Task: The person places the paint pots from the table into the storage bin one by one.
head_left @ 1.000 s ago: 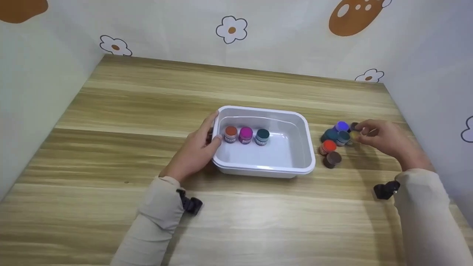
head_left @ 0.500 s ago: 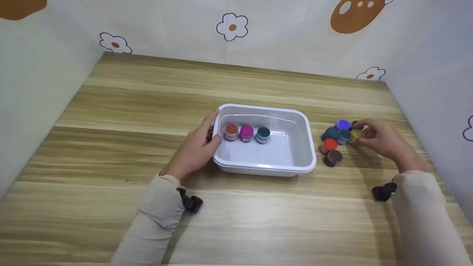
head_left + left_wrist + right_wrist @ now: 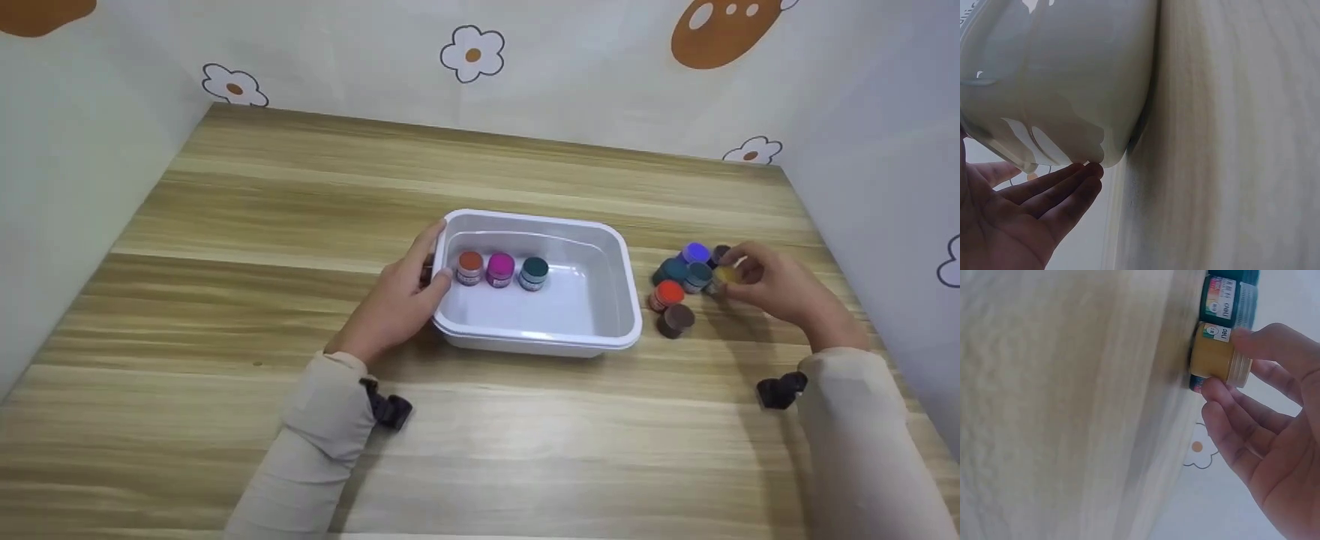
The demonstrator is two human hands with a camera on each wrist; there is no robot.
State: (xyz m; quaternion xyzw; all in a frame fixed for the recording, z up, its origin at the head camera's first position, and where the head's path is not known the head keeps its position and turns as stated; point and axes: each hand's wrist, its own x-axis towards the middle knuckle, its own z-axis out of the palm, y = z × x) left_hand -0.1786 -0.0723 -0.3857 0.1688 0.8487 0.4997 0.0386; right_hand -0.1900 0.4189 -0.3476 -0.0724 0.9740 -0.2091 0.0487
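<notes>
My left hand [image 3: 394, 304] grips the left rim of a white plastic tub [image 3: 630, 300], thumb over the edge and the other fingers along the outside wall [image 3: 1055, 112]. Inside the tub stand an orange-brown paint jar [image 3: 469, 268], a magenta paint jar [image 3: 500, 270] and a dark green paint jar [image 3: 534, 274] in a row. To the right of the tub, my right hand [image 3: 784, 289] pinches a yellow paint jar [image 3: 1213, 352] between thumb and fingers. That jar sits against a green jar [image 3: 1220, 301] in the right wrist view.
Beside the yellow jar cluster a violet jar [image 3: 695, 255], two teal-green jars, a red jar [image 3: 667, 295], a brown jar [image 3: 676, 321] and a dark jar [image 3: 720, 255]. The wooden tabletop [image 3: 300, 195] meets patterned walls at the back and sides.
My right hand has shifted only slightly at the yellow jar, and more of the dark jar behind it shows. The left hand and the tub keep their places.
</notes>
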